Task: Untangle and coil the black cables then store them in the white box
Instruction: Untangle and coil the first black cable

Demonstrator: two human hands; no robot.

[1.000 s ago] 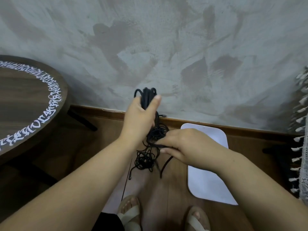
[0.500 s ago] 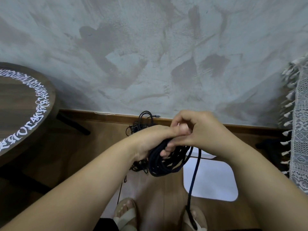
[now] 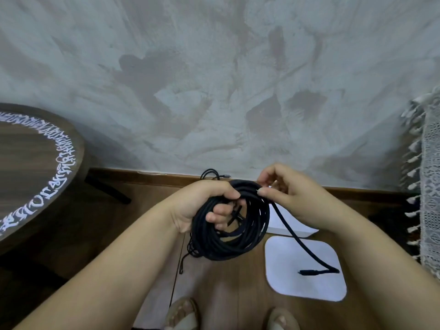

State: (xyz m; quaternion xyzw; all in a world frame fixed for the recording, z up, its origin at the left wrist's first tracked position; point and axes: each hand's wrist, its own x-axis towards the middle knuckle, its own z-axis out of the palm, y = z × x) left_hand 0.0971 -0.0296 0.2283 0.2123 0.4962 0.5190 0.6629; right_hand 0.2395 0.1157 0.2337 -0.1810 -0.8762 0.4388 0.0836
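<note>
Black cable coil (image 3: 238, 246) hangs from the left hand (image 3: 202, 206), fingers curled through its loops at 9 o'clock; it looks soft and light, best gripped across all loops. The right hand (image 3: 292, 198) pinches the top strand at 1 o'clock, and the tail (image 3: 312, 272) trails limply toward 4 o'clock over the white box (image 3: 292, 287).

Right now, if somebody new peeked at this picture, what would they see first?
The big coil of black cable in the middle, held in the grip of the left hand, while the right hand pinches its top strand. Next, the loose tail running down to a plug seen against the white box at lower right. Then the round wooden table with white lettering at the left edge.
</note>
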